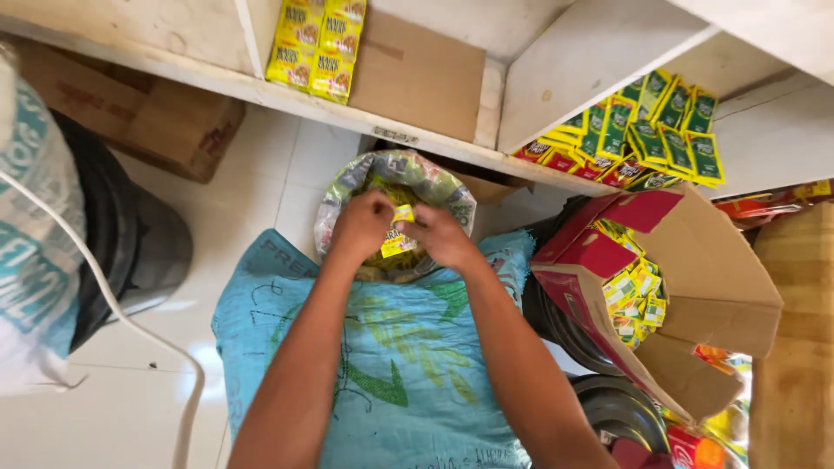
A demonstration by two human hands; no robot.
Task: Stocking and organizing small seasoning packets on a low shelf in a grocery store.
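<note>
both hands, left hand [363,226] and right hand [439,234], in closed grip on yellow sachet [399,233] over open plastic bag [347,187] of sachets

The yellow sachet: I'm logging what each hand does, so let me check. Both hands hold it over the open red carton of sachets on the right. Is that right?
Not quite. Both the left hand and the right hand do hold the yellow sachet, but over the open plastic bag above the blue sack, not over the red carton on the right. The head view shows this.
</note>
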